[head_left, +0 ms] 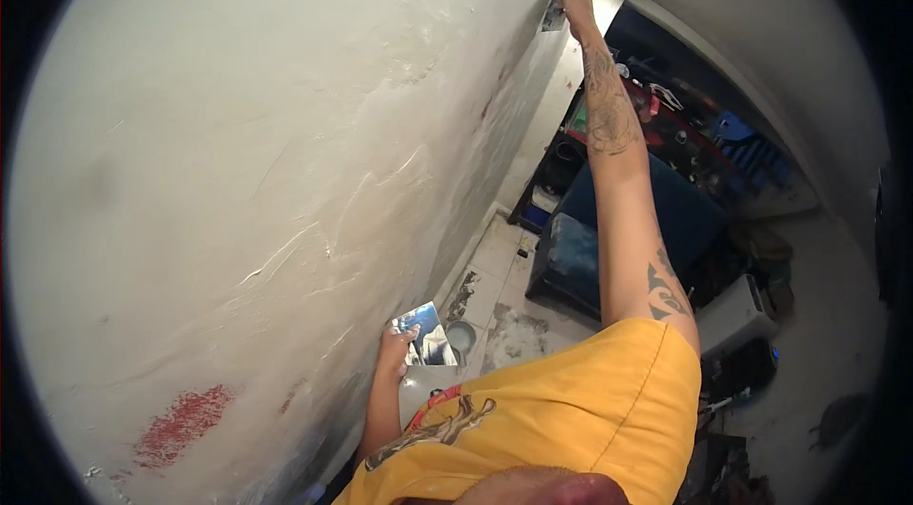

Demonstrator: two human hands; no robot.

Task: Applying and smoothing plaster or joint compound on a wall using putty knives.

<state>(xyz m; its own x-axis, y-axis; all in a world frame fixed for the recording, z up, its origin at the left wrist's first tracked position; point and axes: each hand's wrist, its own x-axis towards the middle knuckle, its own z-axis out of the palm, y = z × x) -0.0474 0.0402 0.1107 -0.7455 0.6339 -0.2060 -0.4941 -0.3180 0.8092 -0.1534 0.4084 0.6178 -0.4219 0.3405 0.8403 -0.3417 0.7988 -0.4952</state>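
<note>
My right hand (576, 6) is stretched far out and grips a metal putty knife (557, 9), its blade pressed flat against the white plastered wall (266, 144). My left hand (394, 350) hangs low by my side and holds a shiny square metal plate (426, 334) with dabs of putty on it, close to the wall's base. I wear a yellow shirt (580, 410). The wall shows fresh ridges of filler and a red patch (181, 421) near the bottom left.
A tiled floor (504, 296) runs along the wall's foot, with a small round container (460, 338) on it. Dark blue furniture (580, 248), cluttered shelves (666, 115) and a white box-shaped unit (734, 315) stand to the right.
</note>
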